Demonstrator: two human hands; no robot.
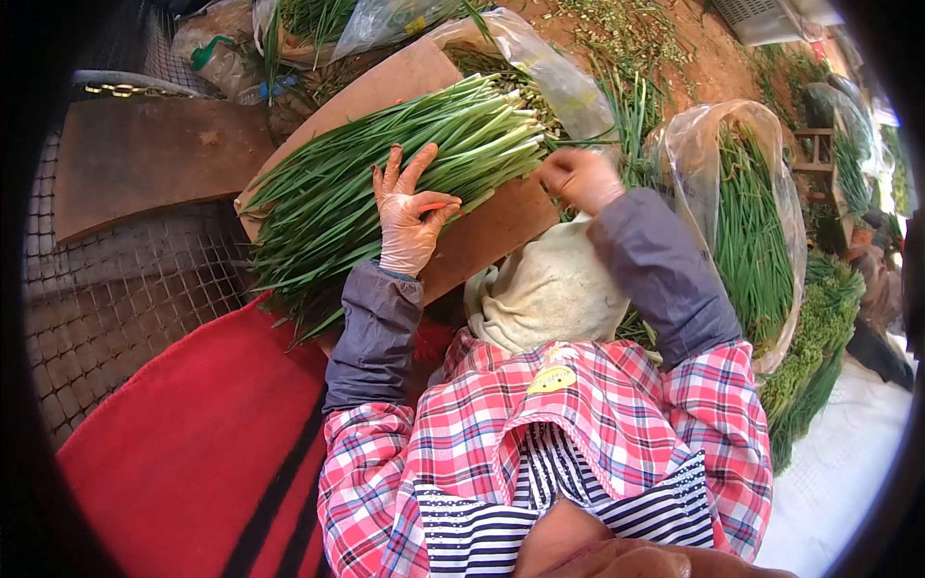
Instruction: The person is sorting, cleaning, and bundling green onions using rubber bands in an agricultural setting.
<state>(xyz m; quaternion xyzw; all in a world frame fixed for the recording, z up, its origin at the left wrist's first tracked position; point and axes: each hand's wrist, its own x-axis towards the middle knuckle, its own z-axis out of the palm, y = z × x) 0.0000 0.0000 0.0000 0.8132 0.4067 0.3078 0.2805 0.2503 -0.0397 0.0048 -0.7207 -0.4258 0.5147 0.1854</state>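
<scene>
Head view: your left hand point(409, 217) lies flat, fingers spread, on the chive bundle point(385, 178) across the board point(482, 236); your right hand point(578, 178), fingers curled, grips its cut ends. Bagged chives point(752, 231) crowd the right.

Both arms reach forward in grey sleeve covers. The gloved left hand point(408, 214) lies palm down with fingers spread and extended. The right hand point(579, 179) is curled loosely, its fingers blurred, wrist bent inward.
</scene>
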